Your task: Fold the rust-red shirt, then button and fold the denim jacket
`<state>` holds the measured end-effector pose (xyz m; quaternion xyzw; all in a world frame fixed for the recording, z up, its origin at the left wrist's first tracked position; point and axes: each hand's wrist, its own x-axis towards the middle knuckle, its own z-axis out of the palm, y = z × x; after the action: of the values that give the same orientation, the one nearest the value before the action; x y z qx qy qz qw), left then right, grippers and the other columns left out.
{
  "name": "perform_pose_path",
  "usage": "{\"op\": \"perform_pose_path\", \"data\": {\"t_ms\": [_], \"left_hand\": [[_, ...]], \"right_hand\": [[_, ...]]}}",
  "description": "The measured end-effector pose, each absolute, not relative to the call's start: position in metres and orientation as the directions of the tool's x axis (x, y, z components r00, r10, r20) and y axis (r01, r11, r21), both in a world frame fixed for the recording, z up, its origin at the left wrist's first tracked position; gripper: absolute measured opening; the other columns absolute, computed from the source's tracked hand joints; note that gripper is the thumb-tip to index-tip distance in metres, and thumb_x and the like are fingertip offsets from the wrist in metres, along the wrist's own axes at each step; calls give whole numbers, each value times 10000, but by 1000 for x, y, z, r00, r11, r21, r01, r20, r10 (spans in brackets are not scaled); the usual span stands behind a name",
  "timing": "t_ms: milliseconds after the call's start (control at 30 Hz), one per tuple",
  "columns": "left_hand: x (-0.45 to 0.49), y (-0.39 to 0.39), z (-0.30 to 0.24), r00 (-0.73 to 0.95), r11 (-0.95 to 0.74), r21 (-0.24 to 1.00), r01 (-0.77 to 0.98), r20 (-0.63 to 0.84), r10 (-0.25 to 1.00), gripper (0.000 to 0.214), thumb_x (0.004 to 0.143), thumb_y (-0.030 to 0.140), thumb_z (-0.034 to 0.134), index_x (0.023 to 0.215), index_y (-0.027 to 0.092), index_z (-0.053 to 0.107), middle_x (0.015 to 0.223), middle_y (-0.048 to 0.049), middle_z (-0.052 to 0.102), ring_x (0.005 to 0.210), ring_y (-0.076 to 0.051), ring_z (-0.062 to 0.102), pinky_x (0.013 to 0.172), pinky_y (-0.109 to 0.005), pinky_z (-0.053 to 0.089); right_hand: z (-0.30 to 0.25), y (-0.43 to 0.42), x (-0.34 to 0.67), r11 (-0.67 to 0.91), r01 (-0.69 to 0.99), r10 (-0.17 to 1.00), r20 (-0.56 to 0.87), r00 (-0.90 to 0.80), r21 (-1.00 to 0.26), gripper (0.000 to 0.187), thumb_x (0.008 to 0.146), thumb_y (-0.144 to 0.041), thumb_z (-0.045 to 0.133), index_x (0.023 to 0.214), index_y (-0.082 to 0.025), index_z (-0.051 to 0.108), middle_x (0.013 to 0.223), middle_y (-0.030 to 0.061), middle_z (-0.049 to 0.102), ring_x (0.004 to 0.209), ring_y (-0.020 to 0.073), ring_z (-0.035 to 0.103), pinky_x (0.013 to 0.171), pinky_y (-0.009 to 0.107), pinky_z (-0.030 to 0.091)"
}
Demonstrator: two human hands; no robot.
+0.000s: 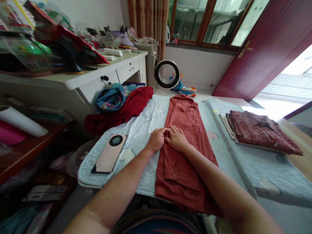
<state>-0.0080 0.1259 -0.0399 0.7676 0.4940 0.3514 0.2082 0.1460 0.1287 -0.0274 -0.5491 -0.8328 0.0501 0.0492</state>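
A rust-red shirt (187,113) lies lengthwise on a pale blue quilted cover (143,125), folded narrow, its collar at the far end. One sleeve is laid along its left side, with the buttoned cuff near me. My left hand (157,139) is closed at the shirt's left edge, pinching the cloth there. My right hand (177,139) rests flat on the shirt just beside it, fingers stretched out. The two hands nearly touch. The shirt's hem hangs over the near edge of the cover.
A phone (110,154) lies left of the shirt. Dark red cloth (122,109) and a blue floral garment (113,97) are heaped behind it. Folded patterned clothes (260,130) lie at the right. A white desk (97,73) stands left, and a washing machine with its round door (157,73) open stands beyond.
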Motion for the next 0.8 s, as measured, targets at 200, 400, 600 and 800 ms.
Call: {"op": "perform_pose_path", "data": {"t_ms": [200,400,600,800], "left_hand": [[-10,129,-41,281,-387,747,541,273,920,400,781,60,421,1059,198,672,1012,-29,716,983,-164,639,965,-315,483],[-10,128,-43,256,-376,761,529,279,926,295,790,102,514,1026,189,669,991,-32,731,953,-167,663,944,-304,500],[-10,128,-45,252,-387,763,517,296,921,268,782,105,568,1024,183,654,968,-31,737,923,-158,679,921,-292,512],[-9,128,-45,257,-401,777,485,312,915,236,794,121,586,1012,173,659,947,-36,737,887,-150,686,889,-274,519]], "right_hand": [[-24,104,146,399,912,916,-11,-402,-99,772,934,-632,322,1497,-104,331,1567,184,298,1453,336,229,1151,579,150],[-19,84,145,424,904,904,-29,-426,-57,960,849,-765,342,1503,-63,317,1568,221,267,1455,376,211,1153,596,131],[-16,67,144,437,897,897,-43,-440,-63,1001,827,-789,349,1505,-54,311,1578,225,233,1464,377,182,1154,605,121],[-17,55,146,448,890,890,-54,-453,-87,1041,805,-811,366,1508,-45,305,1579,233,219,1468,375,173,1173,576,102]]}}
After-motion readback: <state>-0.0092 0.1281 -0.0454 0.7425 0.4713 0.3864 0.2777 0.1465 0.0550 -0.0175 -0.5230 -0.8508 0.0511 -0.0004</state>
